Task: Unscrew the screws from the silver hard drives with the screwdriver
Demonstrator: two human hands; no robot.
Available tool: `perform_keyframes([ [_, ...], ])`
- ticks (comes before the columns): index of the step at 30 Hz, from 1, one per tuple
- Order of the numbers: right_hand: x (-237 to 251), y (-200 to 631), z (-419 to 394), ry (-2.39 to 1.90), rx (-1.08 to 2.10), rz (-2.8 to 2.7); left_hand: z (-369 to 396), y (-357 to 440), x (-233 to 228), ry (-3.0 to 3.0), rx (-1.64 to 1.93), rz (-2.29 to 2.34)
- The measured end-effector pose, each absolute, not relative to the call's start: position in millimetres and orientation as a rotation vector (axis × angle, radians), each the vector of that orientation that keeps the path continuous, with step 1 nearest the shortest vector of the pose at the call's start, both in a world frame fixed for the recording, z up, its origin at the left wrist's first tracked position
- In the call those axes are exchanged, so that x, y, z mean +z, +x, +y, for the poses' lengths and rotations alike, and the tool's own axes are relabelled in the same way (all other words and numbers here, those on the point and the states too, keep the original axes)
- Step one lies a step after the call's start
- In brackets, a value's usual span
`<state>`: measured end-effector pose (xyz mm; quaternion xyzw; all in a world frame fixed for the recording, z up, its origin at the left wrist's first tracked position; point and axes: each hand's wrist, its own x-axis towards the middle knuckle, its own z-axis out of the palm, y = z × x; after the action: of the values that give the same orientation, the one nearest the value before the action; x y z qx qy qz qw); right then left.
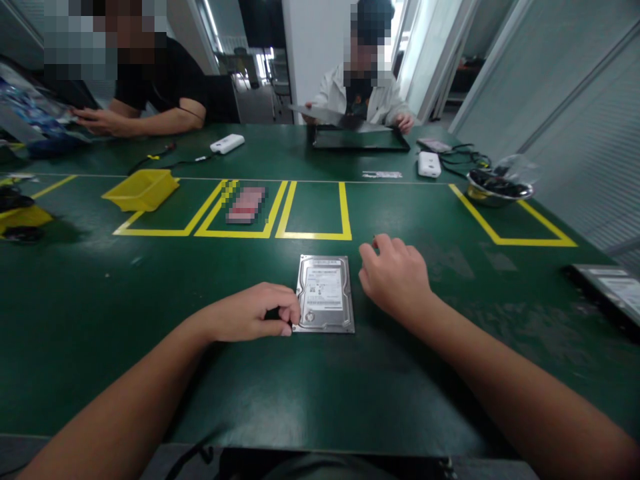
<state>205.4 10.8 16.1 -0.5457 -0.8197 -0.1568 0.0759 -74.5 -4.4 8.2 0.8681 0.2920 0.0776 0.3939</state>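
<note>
Taking the hard drive (325, 293) as the landmark: it lies flat, label up, on the green table (100, 313), just short of the middle yellow-taped box (314, 210) and well back from the table's near edge.

Far to its left, at the table's left edge, sit dark objects on a yellow tray (23, 217), and a yellow bin (141, 189) rests tilted at the corner of the leftmost taped box. A wide stretch of bare green lies between these and the drive.

The left hand (253, 313) rests on the table against the drive's left edge near its near corner, fingers curled loosely with the tips touching the metal rim; it grips nothing that can be seen.

The right hand (395, 273) lies just beside the drive's right edge, not touching it, fingers bent down onto the table, holding nothing.

Beyond the drive, across the taped boxes, two other people sit at the far edge; one holds a flat panel (360, 137).

Right of the drive the surface is bare up to another taped outline, where a metal bowl (497, 187) stands. At the right edge lies a second drive (613, 293).
</note>
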Motion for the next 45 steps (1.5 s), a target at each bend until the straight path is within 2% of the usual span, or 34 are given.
perform_keyframes([
  [2,19.8,212.4,15.6,-1.887,-0.504,-2.440,-4.7,-74.7,8.3,2.205,0.192,0.739],
  [7,24.0,227.4,29.6,-2.229,-0.312,-2.393,-5.5,-73.6,9.3,2.211,0.183,0.752],
  [13,28.6,230.9,36.8,-2.339,0.005,-2.488,-6.4,-73.0,10.5,2.258,0.180,0.772],
  [19,28.5,222.1,27.2,-2.270,0.131,-2.617,-5.8,-73.6,9.1,2.229,0.172,0.790],
  [25,33.2,217.5,21.2,-2.177,0.000,-2.638,-4.7,-74.8,5.7,2.215,0.197,0.760],
  [29,54.0,211.7,10.0,-2.097,-0.212,-2.539,-3.6,-76.1,4.4,2.207,0.205,0.743],
  [33,80.2,210.9,-8.4,-1.845,-0.363,-2.373,-2.3,-77.5,3.9,2.165,0.219,0.740],
  [36,100.0,215.3,-22.6,-1.580,-0.130,-2.325,-1.8,-78.1,3.5,2.137,0.227,0.735],
  [40,120.7,217.1,-41.6,-1.105,0.449,-2.292,-1.3,-78.7,2.8,2.110,0.228,0.741],
  [45,135.4,207.7,-57.3,-0.804,0.825,-2.064,-1.4,-79.4,5.5,2.081,0.237,0.745],
])
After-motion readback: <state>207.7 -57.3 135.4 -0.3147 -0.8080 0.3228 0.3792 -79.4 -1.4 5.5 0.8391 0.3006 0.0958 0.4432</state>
